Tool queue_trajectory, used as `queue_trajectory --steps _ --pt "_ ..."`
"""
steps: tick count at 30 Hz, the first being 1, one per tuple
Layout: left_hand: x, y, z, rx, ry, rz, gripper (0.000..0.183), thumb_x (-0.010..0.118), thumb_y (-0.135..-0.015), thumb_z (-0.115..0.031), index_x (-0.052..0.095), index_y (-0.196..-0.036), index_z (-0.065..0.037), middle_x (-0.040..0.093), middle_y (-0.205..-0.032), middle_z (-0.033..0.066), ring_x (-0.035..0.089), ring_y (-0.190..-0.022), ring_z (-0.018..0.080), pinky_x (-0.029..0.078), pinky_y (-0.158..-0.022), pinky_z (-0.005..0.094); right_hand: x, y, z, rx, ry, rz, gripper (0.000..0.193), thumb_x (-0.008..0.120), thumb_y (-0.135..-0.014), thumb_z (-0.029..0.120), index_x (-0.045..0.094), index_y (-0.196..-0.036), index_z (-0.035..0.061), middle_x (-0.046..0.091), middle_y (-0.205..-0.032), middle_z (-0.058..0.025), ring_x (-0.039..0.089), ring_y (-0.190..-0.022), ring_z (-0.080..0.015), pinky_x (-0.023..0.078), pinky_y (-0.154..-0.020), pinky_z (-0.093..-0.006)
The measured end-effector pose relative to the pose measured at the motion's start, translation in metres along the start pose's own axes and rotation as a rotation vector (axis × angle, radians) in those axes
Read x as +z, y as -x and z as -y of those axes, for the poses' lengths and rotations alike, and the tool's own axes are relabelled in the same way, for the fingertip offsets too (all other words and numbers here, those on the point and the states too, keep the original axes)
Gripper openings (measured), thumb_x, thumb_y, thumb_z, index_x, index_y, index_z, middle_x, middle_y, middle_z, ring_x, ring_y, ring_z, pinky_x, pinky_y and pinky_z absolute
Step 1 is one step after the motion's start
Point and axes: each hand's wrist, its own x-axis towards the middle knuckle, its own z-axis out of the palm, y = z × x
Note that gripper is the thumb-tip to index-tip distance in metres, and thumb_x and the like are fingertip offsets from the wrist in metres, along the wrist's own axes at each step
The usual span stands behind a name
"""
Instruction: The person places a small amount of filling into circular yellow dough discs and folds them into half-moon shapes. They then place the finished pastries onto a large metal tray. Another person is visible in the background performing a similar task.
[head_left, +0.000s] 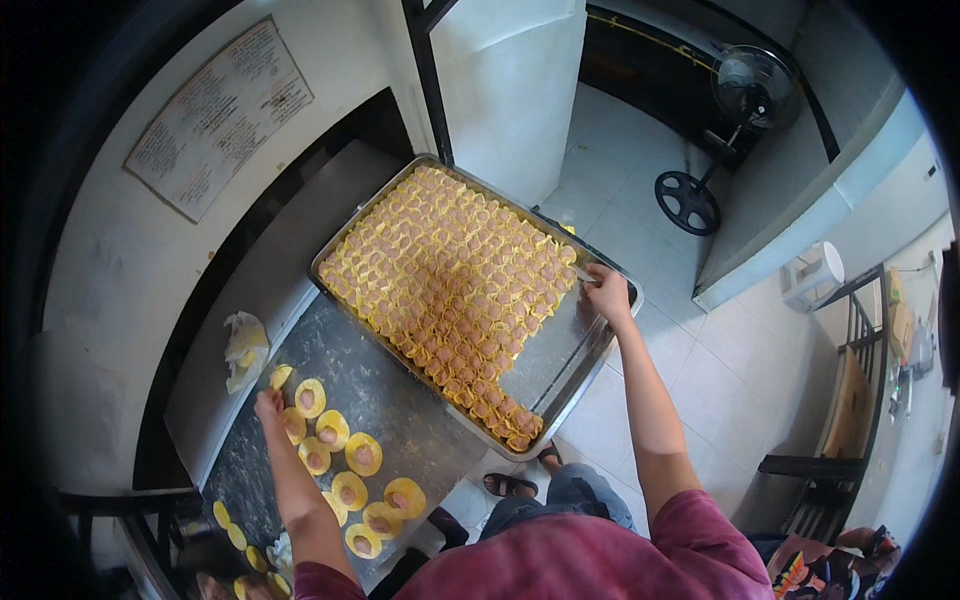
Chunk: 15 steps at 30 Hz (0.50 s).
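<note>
A large metal tray (590, 368) holds closely packed rows of open-topped dumplings (450, 270), yellow dough around pinkish-brown filling. At the tray's right end, my right hand (607, 292) is closed, with a thin pale thing (584, 276) at its fingertips beside the last dumplings; its kind is unclear. On the dark work table, my left hand (268, 403) has its fingers closed at a tilted yellow dough round (281, 376). Several flat dough rounds with a lump of filling (363, 454) lie to the right of and below that hand.
A crumpled white wrapping (246, 350) lies at the table's left edge. Plain dough rounds (237, 537) lie at the lower left, partly near another person's hand. A pedestal fan (745, 90) stands at the upper right. A white door (510, 90) is beyond the tray.
</note>
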Motion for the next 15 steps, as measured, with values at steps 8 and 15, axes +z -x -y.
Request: queue_trajectory --steps 8,15 --pt "-0.006 0.087 -0.038 -0.069 0.755 0.268 0.024 0.04 -0.082 -0.016 0.05 -0.095 0.001 0.053 -0.115 0.0186 0.051 -0.108 0.0332 0.04 -0.096 0.0438 0.009 0.079 0.055 0.088 -0.471 0.2 0.03 0.049 -0.077 -0.008 0.059 -0.105 -0.0017 0.063 -0.084 -0.0083 0.061 -0.077 -0.014 0.051 -0.068 -0.0248" --pt "0.004 0.236 0.005 -0.153 0.87 0.826 0.028 0.044 -0.087 -0.02 0.052 -0.103 0.001 0.058 -0.103 0.0145 0.055 -0.1 0.0284 0.041 -0.093 0.0417 0.067 0.19 0.194 0.234 -0.984 0.894 0.03 0.056 -0.087 0.021 0.055 -0.107 -0.0019 0.061 -0.094 -0.0074 0.059 -0.083 -0.0156 0.05 -0.074 -0.029"
